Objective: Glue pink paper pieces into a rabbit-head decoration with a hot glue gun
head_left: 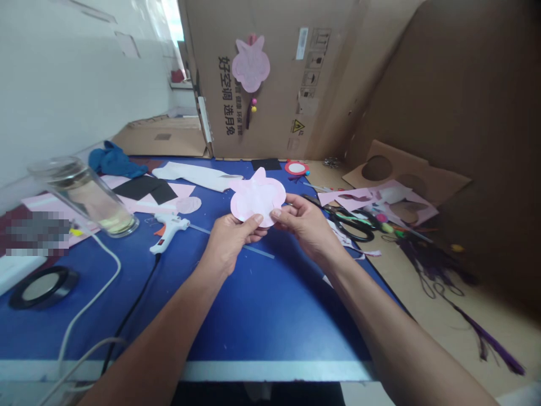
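Note:
A pink paper cutout (pixel 258 197) with a scalloped outline and two pointed tips is held up over the blue table. My left hand (pixel 230 239) pinches its lower left edge, thumb on the front face. With thumb and fingers, my right hand (pixel 305 223) grips its lower right edge. Beneath, a clear glue stick (pixel 260 251) lies on the table, partly hidden by my left hand. Left of that hand rests a white hot glue gun (pixel 169 230). Black-handled scissors (pixel 353 224) lie just beyond my right hand.
A similar pink cutout (pixel 251 65) hangs on the upright cardboard (pixel 279 124). At left stand a glass of liquid (pixel 101 197) and a black tape roll (pixel 42 287), with cables (pixel 114 262) nearby. Paper scraps (pixel 380 197) and purple tassels (pixel 486 332) lie at right.

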Action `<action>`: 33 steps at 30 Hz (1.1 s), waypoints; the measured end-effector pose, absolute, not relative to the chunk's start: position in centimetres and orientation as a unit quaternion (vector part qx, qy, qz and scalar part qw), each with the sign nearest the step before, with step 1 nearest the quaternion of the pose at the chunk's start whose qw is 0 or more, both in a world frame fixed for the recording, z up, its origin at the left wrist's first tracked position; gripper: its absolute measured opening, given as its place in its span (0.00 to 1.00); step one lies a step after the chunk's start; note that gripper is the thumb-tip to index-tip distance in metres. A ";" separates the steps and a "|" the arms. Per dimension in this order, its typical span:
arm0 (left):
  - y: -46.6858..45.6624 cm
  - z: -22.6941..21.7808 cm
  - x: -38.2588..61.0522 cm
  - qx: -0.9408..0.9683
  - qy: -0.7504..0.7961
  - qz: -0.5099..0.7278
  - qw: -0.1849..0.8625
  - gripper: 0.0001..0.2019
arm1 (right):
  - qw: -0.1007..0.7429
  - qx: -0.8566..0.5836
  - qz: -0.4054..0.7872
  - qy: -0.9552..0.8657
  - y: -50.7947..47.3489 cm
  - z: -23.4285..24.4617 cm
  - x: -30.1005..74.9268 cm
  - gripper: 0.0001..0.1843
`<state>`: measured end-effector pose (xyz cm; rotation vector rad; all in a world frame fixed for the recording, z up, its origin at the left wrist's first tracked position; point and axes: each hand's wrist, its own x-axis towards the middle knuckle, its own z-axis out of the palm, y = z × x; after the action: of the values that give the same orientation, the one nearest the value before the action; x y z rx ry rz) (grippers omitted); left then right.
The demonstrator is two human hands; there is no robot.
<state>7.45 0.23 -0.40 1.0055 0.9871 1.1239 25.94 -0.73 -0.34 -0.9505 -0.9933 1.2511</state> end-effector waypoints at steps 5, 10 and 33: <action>0.3 -0.4 7.5 0.432 0.426 0.497 0.620 0.23 | 0.609 -0.411 0.525 -0.430 -0.7 -0.4 25.8 0.37; 0.2 -0.3 7.5 0.426 0.418 0.512 0.618 0.25 | 0.610 -0.407 0.520 -0.438 -0.8 -0.5 25.8 0.37; 0.1 -0.2 7.5 0.440 0.419 0.463 0.645 0.18 | 0.641 -0.399 0.513 -0.409 -0.8 -0.3 25.9 0.32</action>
<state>7.50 0.10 -0.20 1.0013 0.9533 1.0547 25.92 -0.80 -0.31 -0.9096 -0.9313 1.1684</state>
